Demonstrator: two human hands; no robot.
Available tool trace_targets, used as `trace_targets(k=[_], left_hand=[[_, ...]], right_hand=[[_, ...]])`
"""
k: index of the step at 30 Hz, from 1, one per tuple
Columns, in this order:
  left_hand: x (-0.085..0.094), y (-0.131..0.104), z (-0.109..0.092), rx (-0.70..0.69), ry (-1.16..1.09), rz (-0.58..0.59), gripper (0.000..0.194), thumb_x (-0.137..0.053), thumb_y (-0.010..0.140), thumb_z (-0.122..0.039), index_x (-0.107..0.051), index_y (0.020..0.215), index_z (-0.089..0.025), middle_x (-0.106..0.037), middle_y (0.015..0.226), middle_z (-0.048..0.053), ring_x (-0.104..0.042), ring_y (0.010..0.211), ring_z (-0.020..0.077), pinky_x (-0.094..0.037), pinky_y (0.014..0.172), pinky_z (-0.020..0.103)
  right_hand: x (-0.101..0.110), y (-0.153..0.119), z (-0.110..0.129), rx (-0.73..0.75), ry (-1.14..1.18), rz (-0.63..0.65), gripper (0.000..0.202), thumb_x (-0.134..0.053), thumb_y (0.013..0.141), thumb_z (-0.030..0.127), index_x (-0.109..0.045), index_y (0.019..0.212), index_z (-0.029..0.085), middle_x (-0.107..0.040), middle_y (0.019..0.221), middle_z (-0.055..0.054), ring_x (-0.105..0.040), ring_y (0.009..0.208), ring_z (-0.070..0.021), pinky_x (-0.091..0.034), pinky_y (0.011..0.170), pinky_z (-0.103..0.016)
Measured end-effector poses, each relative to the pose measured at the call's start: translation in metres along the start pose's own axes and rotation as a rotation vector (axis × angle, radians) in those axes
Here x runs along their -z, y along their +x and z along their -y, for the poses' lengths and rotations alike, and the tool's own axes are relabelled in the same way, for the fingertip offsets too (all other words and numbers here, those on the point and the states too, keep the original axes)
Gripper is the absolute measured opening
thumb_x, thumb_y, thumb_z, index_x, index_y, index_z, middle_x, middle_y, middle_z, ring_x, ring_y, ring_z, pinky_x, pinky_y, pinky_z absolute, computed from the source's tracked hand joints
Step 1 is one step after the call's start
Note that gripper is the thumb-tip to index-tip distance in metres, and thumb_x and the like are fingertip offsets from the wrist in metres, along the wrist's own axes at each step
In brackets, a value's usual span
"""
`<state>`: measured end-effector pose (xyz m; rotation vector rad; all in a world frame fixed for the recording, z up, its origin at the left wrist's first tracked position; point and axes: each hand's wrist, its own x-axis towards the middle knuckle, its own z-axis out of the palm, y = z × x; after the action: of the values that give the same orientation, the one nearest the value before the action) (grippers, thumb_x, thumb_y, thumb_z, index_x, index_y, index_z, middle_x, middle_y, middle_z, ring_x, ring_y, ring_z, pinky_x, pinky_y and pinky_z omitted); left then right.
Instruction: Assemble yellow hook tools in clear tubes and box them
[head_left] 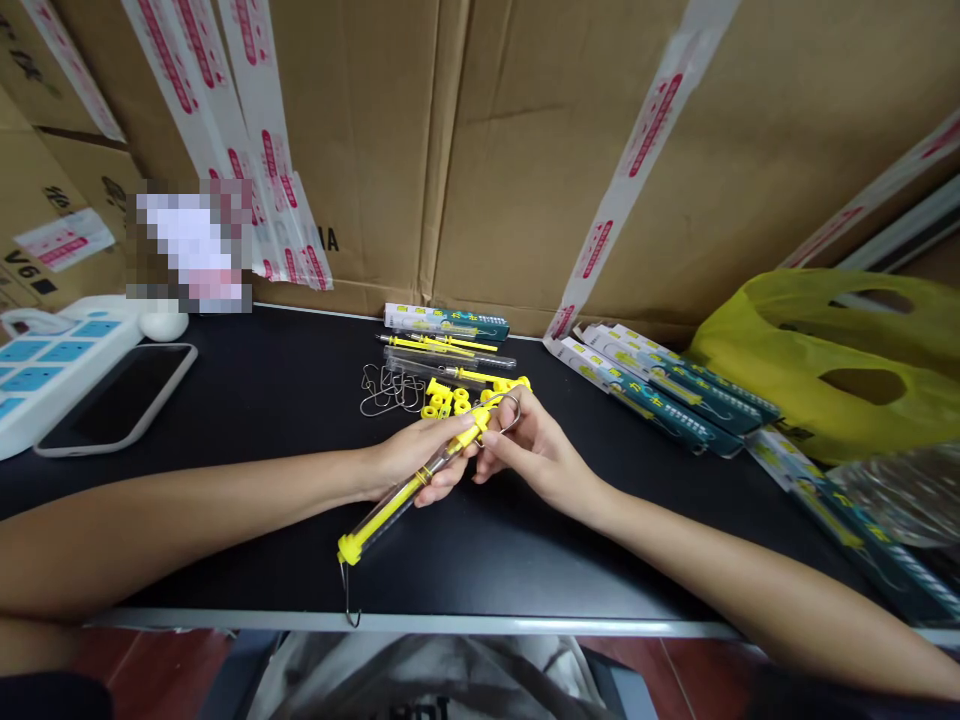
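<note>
A tubular spring scale (397,503) with a clear barrel, yellow inside and yellow end caps slants above the front of the black table. A thin metal hook (350,600) hangs from its lower cap, near the table edge. My left hand (420,455) is closed around the upper part of the barrel. At the upper cap, my right hand (536,450) pinches a curved metal ring (513,412). Just beyond the hands lie loose yellow plastic pieces (442,398) and several bent wire hooks (390,388).
Clear tubes (450,362) and yellow rods (435,343) lie behind the small parts, by a printed box (446,320). More boxes (637,385) and a yellow bag (817,370) are at right. A phone (120,400) and power strip (64,365) are at left. Cardboard (510,160) stands behind.
</note>
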<state>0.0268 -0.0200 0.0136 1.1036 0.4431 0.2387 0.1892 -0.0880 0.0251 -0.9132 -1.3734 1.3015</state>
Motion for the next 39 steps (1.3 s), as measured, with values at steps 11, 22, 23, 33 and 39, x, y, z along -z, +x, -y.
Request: trace_targets(k=[11, 22, 23, 33, 39], left_hand=[[0.009, 0.003, 0.001, 0.052, -0.074, 0.175, 0.044, -0.037, 0.09, -0.054, -0.046, 0.072, -0.016, -0.044, 0.04, -0.006, -0.039, 0.027, 0.0067, -0.033, 0.026, 0.014], [0.014, 0.004, -0.002, 0.129, -0.166, 0.316, 0.048, -0.032, 0.089, -0.059, -0.043, 0.069, -0.017, -0.041, 0.04, -0.006, -0.037, 0.027, 0.0072, -0.032, 0.026, 0.014], [0.013, 0.004, -0.002, 0.133, -0.167, 0.32, 0.049, -0.031, 0.09, -0.059, -0.043, 0.069, -0.017, -0.041, 0.04, -0.006, -0.037, 0.027, 0.0073, -0.032, 0.026, 0.015], [0.012, 0.005, -0.004, 0.176, -0.212, 0.363, 0.055, -0.019, 0.091, -0.06, -0.041, 0.065, -0.018, -0.036, 0.037, -0.006, -0.035, 0.026, 0.0082, -0.032, 0.027, 0.016], [0.008, 0.003, -0.002, 0.094, -0.202, 0.3, 0.053, -0.024, 0.09, -0.06, -0.042, 0.066, -0.017, -0.038, 0.038, -0.006, -0.038, 0.029, 0.0083, -0.034, 0.028, 0.016]], right_hand=[[0.003, -0.001, 0.0, 0.082, -0.115, 0.0, 0.027, -0.061, 0.085, 0.027, -0.034, 0.082, 0.022, -0.052, 0.071, 0.007, -0.06, 0.059, -0.008, -0.055, 0.059, -0.026], [0.003, -0.002, 0.004, 0.034, -0.099, -0.024, 0.026, -0.061, 0.084, 0.027, -0.036, 0.082, 0.022, -0.054, 0.073, 0.006, -0.061, 0.061, -0.0078, -0.057, 0.057, -0.025], [0.003, -0.002, 0.004, 0.032, -0.093, -0.028, 0.026, -0.061, 0.084, 0.027, -0.036, 0.082, 0.022, -0.054, 0.073, 0.006, -0.061, 0.061, -0.0079, -0.057, 0.057, -0.025], [-0.003, -0.001, 0.004, 0.004, -0.003, -0.08, 0.03, -0.064, 0.082, 0.031, -0.035, 0.081, 0.022, -0.057, 0.066, 0.007, -0.06, 0.056, -0.0082, -0.058, 0.055, -0.026], [-0.005, -0.004, -0.005, -0.044, -0.047, -0.114, 0.022, -0.062, 0.082, 0.035, -0.046, 0.084, 0.02, -0.058, 0.064, 0.005, -0.059, 0.057, -0.009, -0.056, 0.052, -0.024]])
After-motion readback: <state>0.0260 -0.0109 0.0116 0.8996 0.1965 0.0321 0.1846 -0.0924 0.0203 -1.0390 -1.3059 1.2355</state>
